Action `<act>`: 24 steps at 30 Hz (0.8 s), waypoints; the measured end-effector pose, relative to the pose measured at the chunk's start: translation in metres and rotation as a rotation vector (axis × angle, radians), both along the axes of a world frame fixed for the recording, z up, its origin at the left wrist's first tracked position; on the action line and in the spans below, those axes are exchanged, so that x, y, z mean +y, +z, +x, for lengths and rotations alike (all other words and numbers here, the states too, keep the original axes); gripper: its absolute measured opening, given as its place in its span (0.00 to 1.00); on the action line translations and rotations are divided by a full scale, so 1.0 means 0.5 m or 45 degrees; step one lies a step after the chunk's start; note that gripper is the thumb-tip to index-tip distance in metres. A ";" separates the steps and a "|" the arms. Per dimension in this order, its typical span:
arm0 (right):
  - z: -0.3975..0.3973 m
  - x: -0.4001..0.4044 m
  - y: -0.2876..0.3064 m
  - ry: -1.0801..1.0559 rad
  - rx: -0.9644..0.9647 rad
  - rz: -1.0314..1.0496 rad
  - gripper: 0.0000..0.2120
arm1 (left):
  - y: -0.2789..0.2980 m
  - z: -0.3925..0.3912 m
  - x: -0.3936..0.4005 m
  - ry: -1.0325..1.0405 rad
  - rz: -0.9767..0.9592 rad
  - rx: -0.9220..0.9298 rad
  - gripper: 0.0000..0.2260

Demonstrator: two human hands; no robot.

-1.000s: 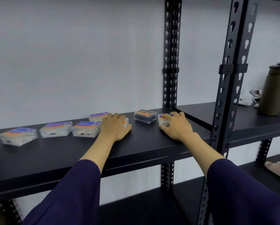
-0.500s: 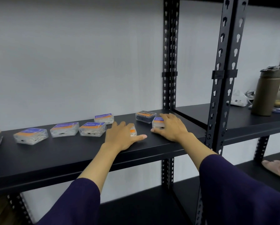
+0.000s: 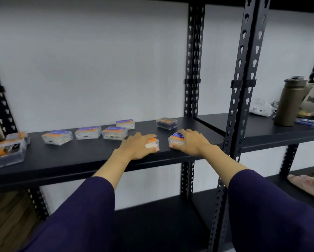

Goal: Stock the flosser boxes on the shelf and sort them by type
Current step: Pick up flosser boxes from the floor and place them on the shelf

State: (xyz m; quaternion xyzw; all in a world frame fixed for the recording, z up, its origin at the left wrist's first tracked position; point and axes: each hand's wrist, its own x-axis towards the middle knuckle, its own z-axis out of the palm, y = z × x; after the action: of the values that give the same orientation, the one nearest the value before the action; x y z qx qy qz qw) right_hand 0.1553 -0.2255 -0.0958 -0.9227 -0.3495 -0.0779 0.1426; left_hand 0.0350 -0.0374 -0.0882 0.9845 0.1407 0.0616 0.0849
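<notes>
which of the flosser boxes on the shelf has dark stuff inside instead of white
The dark-filled box, alone at the back of the shelf just beyond the right hand. The row of boxes to its left shows white contents.

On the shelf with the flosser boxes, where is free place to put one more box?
The shelf is bare along its front edge, below the row of three boxes. It is also bare right of the dark box, up to the post. The back middle and the far left boxes are crowded.
</notes>
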 end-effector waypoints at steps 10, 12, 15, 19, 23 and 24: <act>-0.247 -0.039 -0.134 0.259 0.206 0.147 0.22 | -0.158 -0.239 -0.086 0.165 -0.099 -0.306 0.27; -0.273 -0.029 -0.213 0.266 0.280 0.111 0.22 | -0.243 -0.273 -0.074 0.214 -0.174 -0.241 0.27; -0.296 -0.007 -0.342 0.273 0.395 -0.001 0.21 | -0.383 -0.309 -0.045 0.285 -0.316 -0.108 0.27; -0.303 0.037 -0.525 0.275 0.517 -0.139 0.23 | -0.569 -0.336 -0.015 0.398 -0.461 0.068 0.29; -0.299 0.076 -0.702 0.235 0.609 -0.248 0.24 | -0.739 -0.349 0.000 0.534 -0.612 0.219 0.30; -0.297 0.084 -0.743 0.224 0.638 -0.261 0.24 | -0.775 -0.350 0.004 0.563 -0.626 0.263 0.31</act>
State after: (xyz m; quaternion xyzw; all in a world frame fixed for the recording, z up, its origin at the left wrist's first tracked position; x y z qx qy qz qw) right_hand 0.0068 -0.1837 -0.4672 -0.8890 -0.3880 0.2011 0.1366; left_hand -0.1398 -0.0355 -0.4758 0.8813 0.3691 -0.0574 0.2895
